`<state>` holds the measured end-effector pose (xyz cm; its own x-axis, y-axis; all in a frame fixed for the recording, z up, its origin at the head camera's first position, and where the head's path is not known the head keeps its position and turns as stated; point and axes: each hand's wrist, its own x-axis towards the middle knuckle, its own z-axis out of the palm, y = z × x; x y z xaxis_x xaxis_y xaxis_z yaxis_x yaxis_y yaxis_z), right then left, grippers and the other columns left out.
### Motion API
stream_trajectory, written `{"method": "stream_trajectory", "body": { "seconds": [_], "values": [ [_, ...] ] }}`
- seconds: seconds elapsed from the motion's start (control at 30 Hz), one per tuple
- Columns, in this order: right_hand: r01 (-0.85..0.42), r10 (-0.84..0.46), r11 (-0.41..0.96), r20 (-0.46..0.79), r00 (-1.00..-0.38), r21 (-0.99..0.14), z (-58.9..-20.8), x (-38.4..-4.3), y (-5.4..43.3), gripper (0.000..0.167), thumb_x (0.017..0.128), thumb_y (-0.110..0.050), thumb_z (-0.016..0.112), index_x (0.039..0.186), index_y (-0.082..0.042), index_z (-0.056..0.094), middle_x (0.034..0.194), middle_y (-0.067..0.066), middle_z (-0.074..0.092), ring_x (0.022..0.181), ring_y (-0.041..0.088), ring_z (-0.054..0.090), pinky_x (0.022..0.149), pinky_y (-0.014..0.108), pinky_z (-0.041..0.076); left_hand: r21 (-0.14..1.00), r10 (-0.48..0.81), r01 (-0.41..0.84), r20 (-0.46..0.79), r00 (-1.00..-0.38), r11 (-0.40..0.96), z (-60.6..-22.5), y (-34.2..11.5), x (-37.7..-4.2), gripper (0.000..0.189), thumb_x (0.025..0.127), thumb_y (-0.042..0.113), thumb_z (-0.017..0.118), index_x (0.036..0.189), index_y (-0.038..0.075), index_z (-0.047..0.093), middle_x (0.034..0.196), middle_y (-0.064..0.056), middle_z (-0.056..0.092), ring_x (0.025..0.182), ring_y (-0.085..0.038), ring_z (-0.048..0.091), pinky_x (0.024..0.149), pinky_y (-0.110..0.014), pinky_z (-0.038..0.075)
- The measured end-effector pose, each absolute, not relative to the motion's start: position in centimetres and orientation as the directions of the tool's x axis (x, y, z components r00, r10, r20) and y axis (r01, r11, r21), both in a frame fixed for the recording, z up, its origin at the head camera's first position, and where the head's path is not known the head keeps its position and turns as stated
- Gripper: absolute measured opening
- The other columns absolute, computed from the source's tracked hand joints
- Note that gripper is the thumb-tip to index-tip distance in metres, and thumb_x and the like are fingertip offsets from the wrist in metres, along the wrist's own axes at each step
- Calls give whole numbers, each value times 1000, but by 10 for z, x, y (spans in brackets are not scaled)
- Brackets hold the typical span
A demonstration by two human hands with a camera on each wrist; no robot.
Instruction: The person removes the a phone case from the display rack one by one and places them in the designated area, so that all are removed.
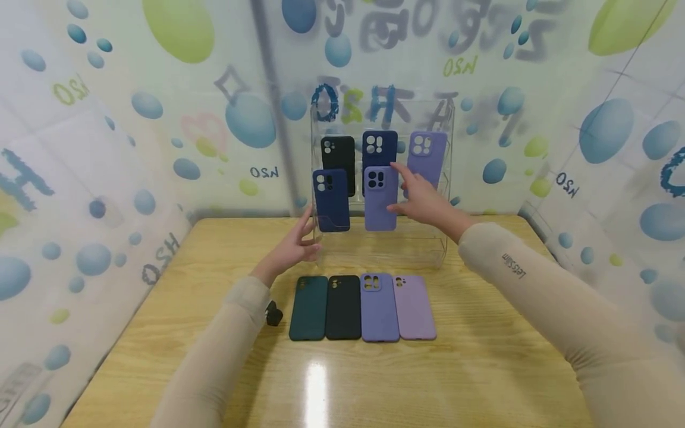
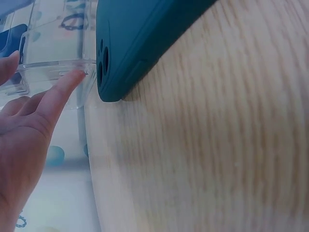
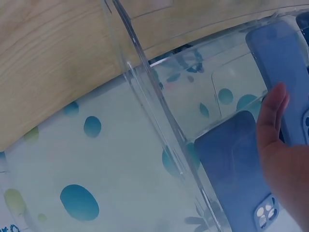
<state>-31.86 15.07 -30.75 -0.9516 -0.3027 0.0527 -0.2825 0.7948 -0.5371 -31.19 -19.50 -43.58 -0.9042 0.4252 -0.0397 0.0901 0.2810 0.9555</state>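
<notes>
I have the right hand (image 1: 425, 202) with finger and thumb apart, touching the right side of the near purple case (image 1: 381, 208) on the clear stand (image 1: 409, 251). The left hand (image 1: 294, 245) spreads its fingers by the stand's left edge. A strip of wood table (image 1: 481, 356) lies between stand and four flat cases (image 1: 342, 312). The right sleeve (image 1: 540, 297) says "Letsslim"

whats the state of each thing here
clear stand: upright
front navy case: propped up
front lavender case: propped up
back black case: propped, partly hidden
back navy case: propped, partly hidden
back purple case: propped, partly hidden
teal case: lying flat
tabletop black case: lying flat
tabletop lavender case: lying flat
pink case: lying flat
small black object: resting on table
left hand: at stand's left edge
right hand: at front lavender case's edge
</notes>
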Motion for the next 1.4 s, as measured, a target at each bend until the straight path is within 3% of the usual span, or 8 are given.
{"method": "stream_trajectory", "body": {
  "seconds": [0.1,0.3,0.47,0.77,1.0,1.23,1.3,1.4],
  "values": [
    [-270,-286,790,59,-956,-550,-311,-320,149,103,99,-25,79,172,-27,7,153,28,46,137,43,53,110,60,49,953,425,93,-40,-904,287,-437,-195,-312,105,106,1,59,167,53,-9,180,-18,1,156,-55,33,103,-57,58],
    [-307,-298,720,121,-947,-622,-319,-319,150,90,100,-15,77,166,-25,17,135,22,65,100,34,73,84,47,61,955,424,93,-36,-905,280,-437,-195,-313,104,107,1,59,167,51,-9,180,-19,1,156,-56,31,103,-57,57],
    [-342,-339,640,146,-929,-689,-326,-319,156,82,101,-12,74,163,-28,21,123,22,70,96,34,77,73,43,65,955,426,105,-25,-904,278,-438,-196,-314,104,107,1,58,168,50,-9,180,-20,2,155,-57,31,103,-59,57],
    [-348,-366,595,141,-920,-724,-335,-323,161,90,102,-3,70,167,-33,16,127,27,71,104,39,77,72,39,66,958,434,100,-29,-901,270,-442,-197,-316,105,106,1,60,168,50,-10,180,-20,1,156,-56,30,103,-57,58],
    [-384,-370,593,184,-911,-708,-342,-323,159,94,101,3,67,168,-37,14,121,27,70,101,38,75,70,39,65,957,433,103,-26,-901,270,-439,-196,-313,104,106,1,59,168,50,-9,180,-19,2,156,-57,31,103,-58,58],
    [-531,-431,557,325,-842,-639,-340,-320,158,86,101,7,64,166,-28,20,107,26,74,88,39,76,73,47,66,959,437,108,-18,-899,261,-439,-196,-313,104,106,0,58,168,49,-9,180,-19,1,156,-58,30,103,-59,57],
    [-549,-429,552,350,-832,-628,-335,-319,159,85,101,7,64,166,-26,21,105,25,74,83,39,75,73,44,66,960,439,110,-16,-898,259,-439,-196,-313,104,107,0,58,168,49,-9,180,-20,1,156,-58,29,102,-59,57],
    [-547,-419,534,360,-834,-645,-327,-317,161,85,102,8,62,166,-27,20,107,26,73,84,40,76,75,49,66,960,438,108,-17,-899,259,-440,-197,-314,104,106,0,58,169,48,-9,180,-20,1,156,-57,29,102,-59,58]
  ]
}}
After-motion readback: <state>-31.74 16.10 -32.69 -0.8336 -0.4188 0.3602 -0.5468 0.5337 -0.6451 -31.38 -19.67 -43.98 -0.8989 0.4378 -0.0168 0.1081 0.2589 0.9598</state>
